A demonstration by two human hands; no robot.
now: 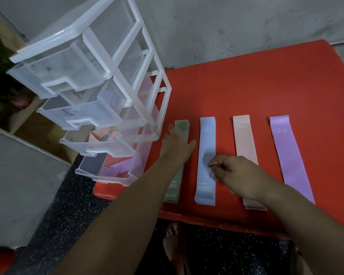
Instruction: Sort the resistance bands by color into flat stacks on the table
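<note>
Four flat stacks of resistance bands lie side by side on the red table (pixel 246 86): green (pixel 182 126), blue (pixel 207 133), pink (pixel 244 137) and purple (pixel 286 147). My left hand (pixel 177 147) lies flat on the green stack, fingers straight, pressing it down. My right hand (pixel 232 171) hovers over the lower part of the blue stack and across the pink one, fingers loosely curled with nothing in them.
A clear plastic drawer unit (pixel 91 86) stands on the table's left end, its drawers pulled out; more pink and purple bands (pixel 117 167) show in the lower drawers. The table's near edge is close to my feet (pixel 173 241).
</note>
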